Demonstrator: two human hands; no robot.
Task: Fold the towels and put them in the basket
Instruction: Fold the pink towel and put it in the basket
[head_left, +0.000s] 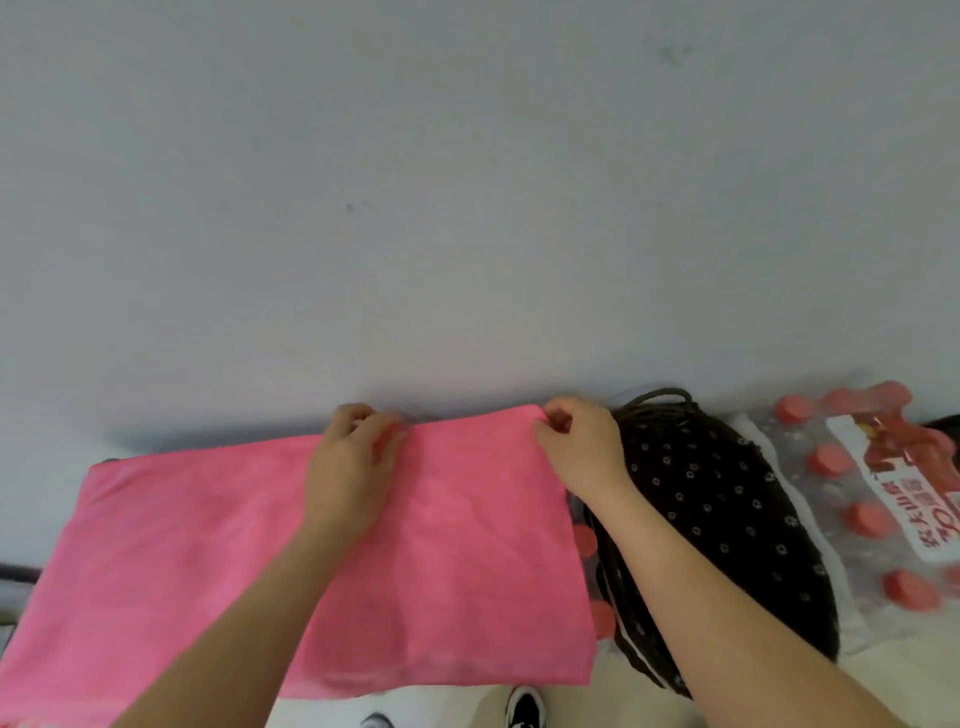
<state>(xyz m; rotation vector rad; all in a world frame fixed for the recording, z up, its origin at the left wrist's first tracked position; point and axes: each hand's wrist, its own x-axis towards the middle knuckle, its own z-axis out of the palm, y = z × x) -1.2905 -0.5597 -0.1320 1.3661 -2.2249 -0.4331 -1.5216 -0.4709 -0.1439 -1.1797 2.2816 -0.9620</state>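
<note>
Head view, one frame, catalogued from the grasp outward.

Right hand (576, 447): fingers curled and pinched on the far right corner of the pink towel (208, 545), thumb and forefinger closed on the hem. Forearm ran back toward the lower right, crossing over the basket.

Left hand (350, 467): lay palm down on the towel's far edge, near the middle of its length, fingertips bent over the hem. Whether they actually nipped the cloth or only pressed it could not be told.

Pink towel: spread wide and mostly flat on a raised surface, its far edge against the wall (467, 182), its near edge hanging just over the front. Left end reached toward the frame's left border. Light creases showed between the two hands and below the right wrist.

Basket (727, 519): dark, lined with black fabric printed with small pale flowers, a dark cord handle at its far end. It stood just beside the towel's right edge; no towel was visible inside it.

Pack of bottles (883, 493): clear plastic wrap, red caps, red-and-white label, just right of the basket. More red caps showed between towel and basket.

Shoe (524, 709): black and white, at the bottom edge.

Wall: plain pale grey, filling the upper half.
</note>
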